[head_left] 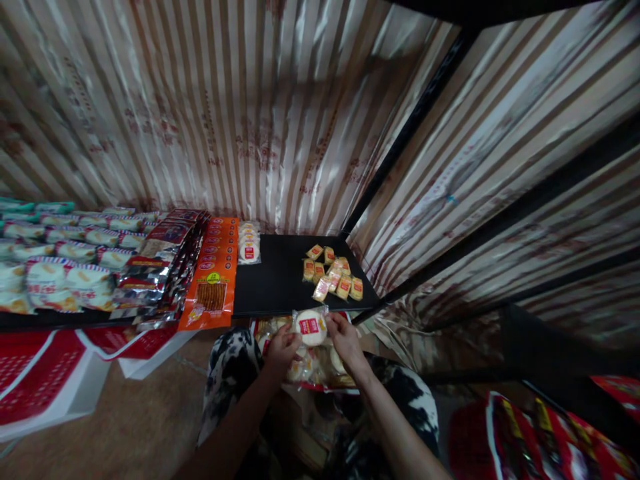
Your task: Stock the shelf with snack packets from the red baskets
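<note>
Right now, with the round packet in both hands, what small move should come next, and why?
Perhaps lay the round packet on the black shelf, just in front of the similar white packets: the left hand and right hand hold its edges, and bare shelf surface shows there.

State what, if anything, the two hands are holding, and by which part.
One clear-wrapped, red-labelled round white packet: the left hand grips it at the lower left edge, the right hand at the right edge.

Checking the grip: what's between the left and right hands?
A wrapped cracker, held by the left hand and right hand; seen in the head view.
</note>
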